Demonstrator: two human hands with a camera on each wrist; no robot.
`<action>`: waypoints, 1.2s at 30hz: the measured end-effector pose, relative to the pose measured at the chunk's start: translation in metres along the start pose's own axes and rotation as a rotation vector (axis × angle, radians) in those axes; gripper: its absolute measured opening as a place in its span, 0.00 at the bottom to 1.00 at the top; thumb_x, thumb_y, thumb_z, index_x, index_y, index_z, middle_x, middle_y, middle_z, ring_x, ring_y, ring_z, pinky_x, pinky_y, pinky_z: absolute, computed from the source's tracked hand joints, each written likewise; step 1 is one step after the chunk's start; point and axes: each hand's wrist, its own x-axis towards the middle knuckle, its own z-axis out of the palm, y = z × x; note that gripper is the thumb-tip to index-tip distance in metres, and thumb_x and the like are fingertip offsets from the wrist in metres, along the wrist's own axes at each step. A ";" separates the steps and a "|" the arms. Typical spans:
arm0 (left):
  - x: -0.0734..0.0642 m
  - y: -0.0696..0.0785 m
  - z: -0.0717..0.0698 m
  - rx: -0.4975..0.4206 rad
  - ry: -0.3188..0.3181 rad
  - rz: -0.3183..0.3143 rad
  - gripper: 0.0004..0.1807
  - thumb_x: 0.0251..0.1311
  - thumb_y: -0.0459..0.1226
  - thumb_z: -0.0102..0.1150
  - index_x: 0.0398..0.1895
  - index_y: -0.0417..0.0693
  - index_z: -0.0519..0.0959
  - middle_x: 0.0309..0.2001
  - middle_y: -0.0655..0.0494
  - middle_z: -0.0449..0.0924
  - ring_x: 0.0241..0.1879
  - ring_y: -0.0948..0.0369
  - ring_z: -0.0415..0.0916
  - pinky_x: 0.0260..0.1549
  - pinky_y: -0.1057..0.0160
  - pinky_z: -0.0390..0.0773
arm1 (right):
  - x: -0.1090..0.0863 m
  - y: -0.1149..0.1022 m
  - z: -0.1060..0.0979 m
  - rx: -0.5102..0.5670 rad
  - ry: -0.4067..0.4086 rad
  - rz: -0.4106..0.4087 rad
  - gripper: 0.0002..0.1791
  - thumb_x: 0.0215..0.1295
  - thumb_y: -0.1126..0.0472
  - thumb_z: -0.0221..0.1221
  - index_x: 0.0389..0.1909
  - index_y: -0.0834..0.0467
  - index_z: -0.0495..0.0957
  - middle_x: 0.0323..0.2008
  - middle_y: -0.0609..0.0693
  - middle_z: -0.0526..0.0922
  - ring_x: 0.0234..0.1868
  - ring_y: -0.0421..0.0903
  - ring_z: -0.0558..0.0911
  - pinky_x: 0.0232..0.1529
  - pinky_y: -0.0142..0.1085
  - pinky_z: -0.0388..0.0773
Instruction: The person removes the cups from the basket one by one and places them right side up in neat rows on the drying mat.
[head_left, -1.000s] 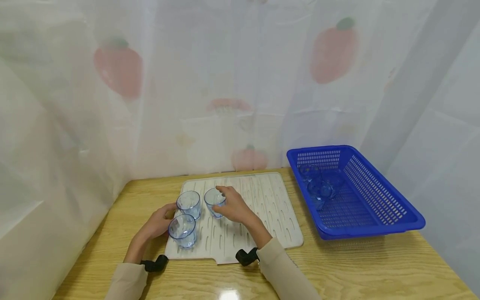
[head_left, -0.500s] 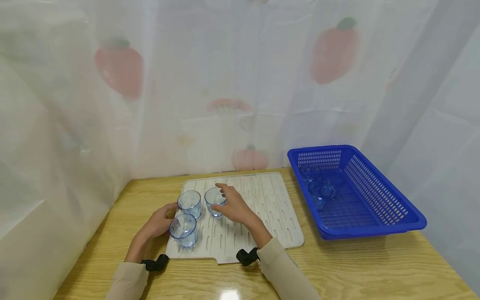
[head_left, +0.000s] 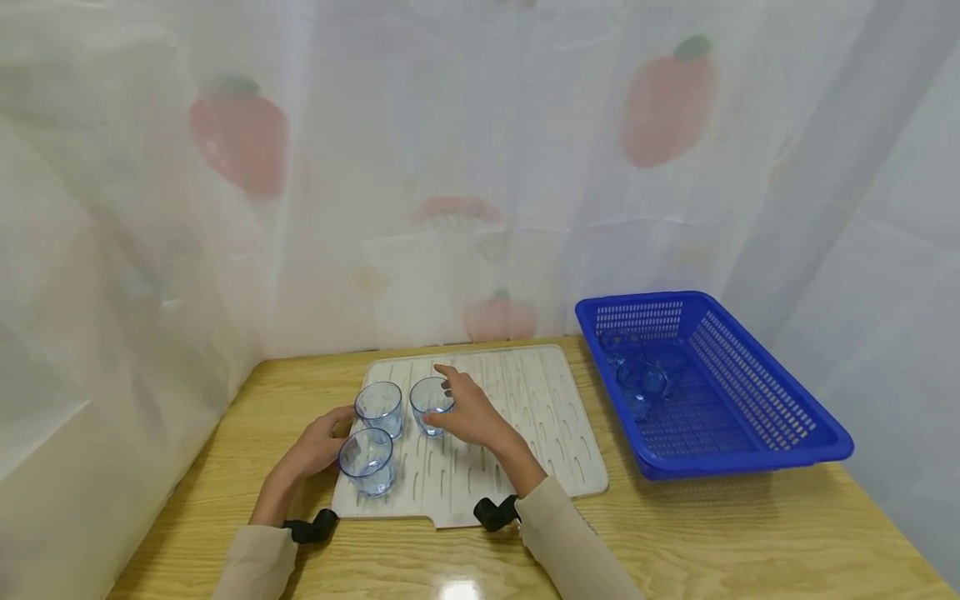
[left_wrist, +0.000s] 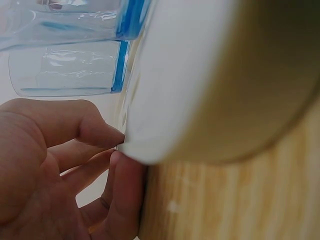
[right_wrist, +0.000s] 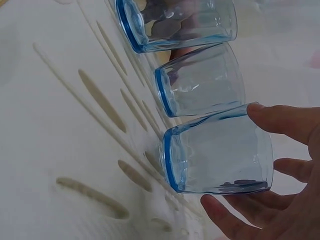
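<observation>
Three clear bluish glasses stand upright on a pale ridged drying mat (head_left: pixel 517 433). My right hand (head_left: pixel 468 412) is around the rightmost glass (right_wrist: pixel 220 152); in the right wrist view the thumb touches its rim, and the other fingers lie along the opposite side. In the head view the index finger is lifted over the rim. On the mat's left side, my left hand (head_left: pixel 315 446) pinches the mat's edge between thumb and fingers, as the left wrist view shows. Beside it stand the back left glass (head_left: pixel 378 410) and the front left glass (head_left: pixel 367 464).
At the right of the wooden table (head_left: pixel 397 562) is a blue slotted plastic basket (head_left: pixel 750 458) with several glasses (head_left: pixel 641 379) at its left side. A pale plastic curtain (head_left: pixel 420 275) with faded fruit prints hangs behind and at both sides.
My right index finger has risen slightly over the rim, and the glass under it has shifted by a hair. The left hand stays at the mat's edge.
</observation>
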 end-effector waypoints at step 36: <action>-0.001 0.005 -0.002 -0.009 -0.001 -0.005 0.31 0.59 0.32 0.55 0.68 0.37 0.64 0.69 0.35 0.62 0.71 0.36 0.51 0.67 0.33 0.52 | -0.002 0.001 -0.002 0.020 -0.052 0.030 0.46 0.61 0.48 0.61 0.75 0.51 0.49 0.72 0.55 0.62 0.69 0.55 0.66 0.64 0.53 0.68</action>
